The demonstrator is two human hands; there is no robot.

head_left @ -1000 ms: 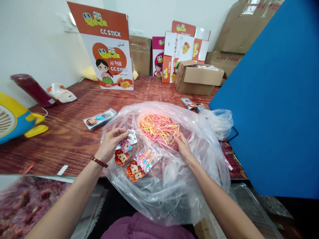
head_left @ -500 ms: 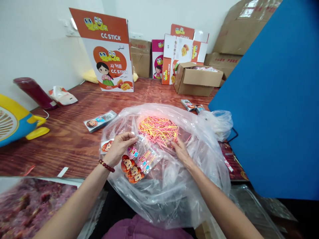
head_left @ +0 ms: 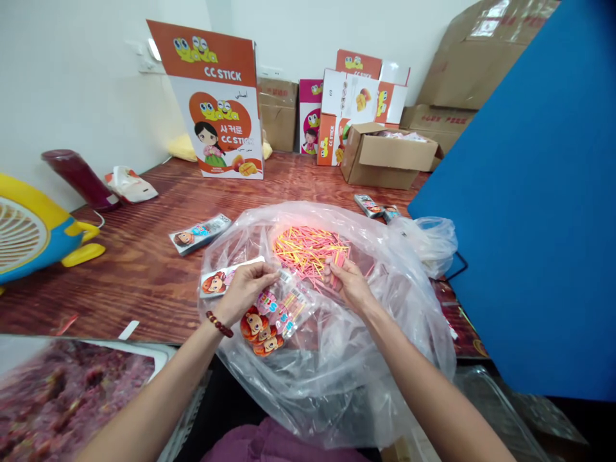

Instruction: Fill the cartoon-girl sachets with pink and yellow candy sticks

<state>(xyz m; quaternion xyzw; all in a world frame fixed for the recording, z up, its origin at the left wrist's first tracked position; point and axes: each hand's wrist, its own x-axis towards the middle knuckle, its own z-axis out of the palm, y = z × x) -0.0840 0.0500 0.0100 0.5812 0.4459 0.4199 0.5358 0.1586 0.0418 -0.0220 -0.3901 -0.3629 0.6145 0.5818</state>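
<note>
Nearest: purple cloth point(head_left: 289, 443) at the lower edge, below a large, crumpled, translucent plastic bag point(head_left: 332, 359) that spreads over the front of the table. On the bag's left part, overlapping clear packets printed with red-haired cartoon faces point(head_left: 255, 324) fan out, faces toward the person.

Left hand point(head_left: 248, 289), dark red bead bracelet point(head_left: 220, 324) at the wrist: thumb and fingers pinch the barcode end of the uppermost packet. A white-edged packet with a similar face point(head_left: 215, 282) lies just beside this hand, partly hidden by it.

Right hand point(head_left: 350, 282): fingers curled, pinching a small bunch of thin pink sticks point(head_left: 339, 259); exact count unclear. Just beyond, a heap of loose pink and yellow sticks point(head_left: 308, 249) lies within the spread of the bag; whether inside or on top of the plastic, cannot tell.

Farther, on the reddish-brown wood-grain table point(head_left: 158, 276): a silvery stack of printed packets point(head_left: 199, 235) left of the bag, a blue-and-yellow fan point(head_left: 43, 237) at far left. Behind, a tall orange-and-white CC STICK carton point(head_left: 219, 122) stands upright; to its right, an open brown cardboard box point(head_left: 392, 157). Large blue panel point(head_left: 529, 212) slants along the right side.
</note>
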